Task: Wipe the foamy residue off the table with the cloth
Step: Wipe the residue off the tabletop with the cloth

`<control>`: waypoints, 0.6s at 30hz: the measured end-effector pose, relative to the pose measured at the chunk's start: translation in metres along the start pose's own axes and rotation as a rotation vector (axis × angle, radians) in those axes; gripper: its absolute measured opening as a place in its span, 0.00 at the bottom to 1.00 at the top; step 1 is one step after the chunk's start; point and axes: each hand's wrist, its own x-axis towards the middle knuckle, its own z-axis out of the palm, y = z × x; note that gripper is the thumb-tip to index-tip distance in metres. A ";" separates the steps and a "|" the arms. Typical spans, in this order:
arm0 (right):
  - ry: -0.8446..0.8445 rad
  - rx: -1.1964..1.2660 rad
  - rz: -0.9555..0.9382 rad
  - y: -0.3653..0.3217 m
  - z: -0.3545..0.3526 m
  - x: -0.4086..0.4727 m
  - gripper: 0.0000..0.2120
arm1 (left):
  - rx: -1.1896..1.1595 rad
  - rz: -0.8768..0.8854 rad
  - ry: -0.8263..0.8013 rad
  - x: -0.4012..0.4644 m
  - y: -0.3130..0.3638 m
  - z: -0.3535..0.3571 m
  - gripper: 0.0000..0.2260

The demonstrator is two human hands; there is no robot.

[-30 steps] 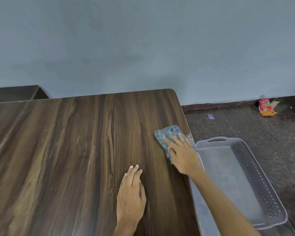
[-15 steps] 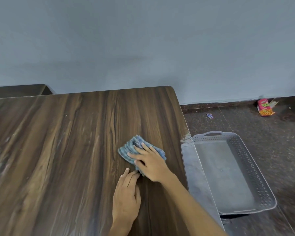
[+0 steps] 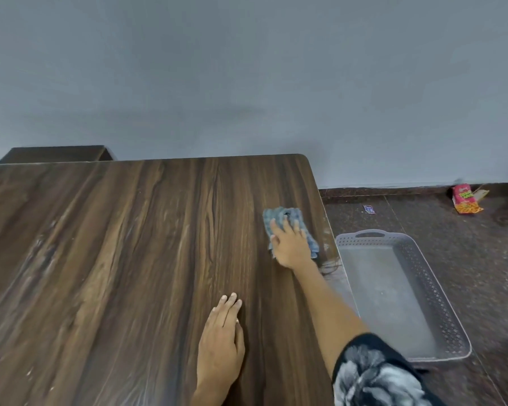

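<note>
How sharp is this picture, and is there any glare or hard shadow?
Head view: the right hand and cloth are smeared by motion, the left hand sharper; a pale sheen streaks the table at left; light is dim and even, no hard shadows; the sleeve at bottom is soft.

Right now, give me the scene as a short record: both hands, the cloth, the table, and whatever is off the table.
table: dark wood grain, faint whitish streaks at left
cloth: blue checked, crumpled, near right edge
right hand: pressing cloth, fingers straight
left hand: flat on table, holding nothing
tray: grey, perforated, beside and below right edge
snack packet: red, on floor by wall
</note>
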 end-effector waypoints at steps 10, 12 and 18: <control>-0.112 0.306 -0.322 0.019 0.006 -0.141 0.17 | 0.028 -0.016 -0.054 -0.014 -0.001 -0.008 0.22; -0.063 0.304 -0.211 0.045 -0.004 -0.149 0.17 | 0.017 -0.017 -0.051 -0.020 -0.001 -0.010 0.22; 0.042 0.102 0.109 0.024 -0.007 -0.086 0.21 | 0.024 -0.059 -0.047 -0.034 -0.001 -0.011 0.22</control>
